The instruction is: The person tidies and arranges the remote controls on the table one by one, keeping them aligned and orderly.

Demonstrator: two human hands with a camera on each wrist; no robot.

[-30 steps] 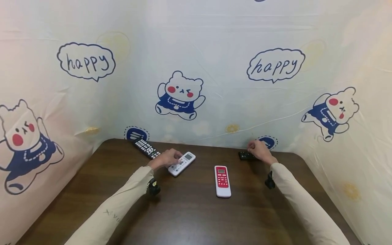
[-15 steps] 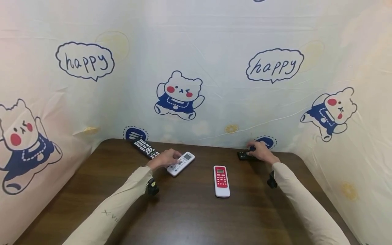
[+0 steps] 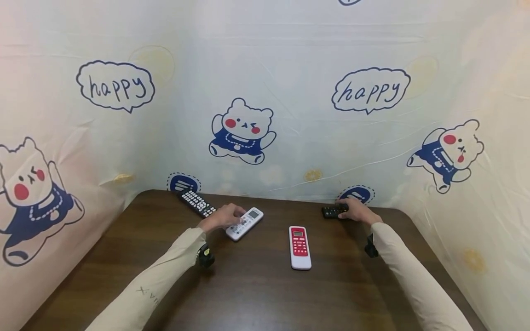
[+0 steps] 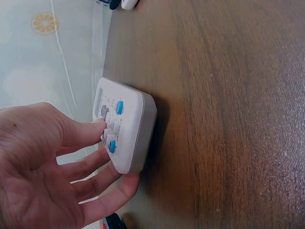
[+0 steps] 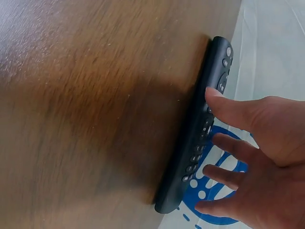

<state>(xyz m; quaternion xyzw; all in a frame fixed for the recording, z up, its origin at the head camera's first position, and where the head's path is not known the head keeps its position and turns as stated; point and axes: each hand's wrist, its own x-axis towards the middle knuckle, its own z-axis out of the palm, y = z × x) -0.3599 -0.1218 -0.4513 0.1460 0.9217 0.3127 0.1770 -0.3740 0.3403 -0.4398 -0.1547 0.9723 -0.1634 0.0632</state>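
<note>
My left hand (image 3: 225,216) holds a white remote control (image 3: 251,216) with a small grey display. In the left wrist view its thumb lies on the button face, while the other fingers reach to the far side and lower edge. My right hand (image 3: 357,210) straddles the right end of a small black remote control (image 3: 331,211) near the table's back edge. The right wrist view has the thumb at the near edge of this remote and the other fingers spread beyond its far side, their tips a little apart from it.
A red-and-white remote control (image 3: 300,248) lies at mid-table between the arms. A long black remote with white buttons (image 3: 196,202) lies at the back left, partly behind the left hand. A printed curtain (image 3: 298,92) stands right behind the brown wooden table (image 3: 256,294).
My right hand has come down around the black remote, its thumb and fingers now on either side. The left hand stays at the white remote.
</note>
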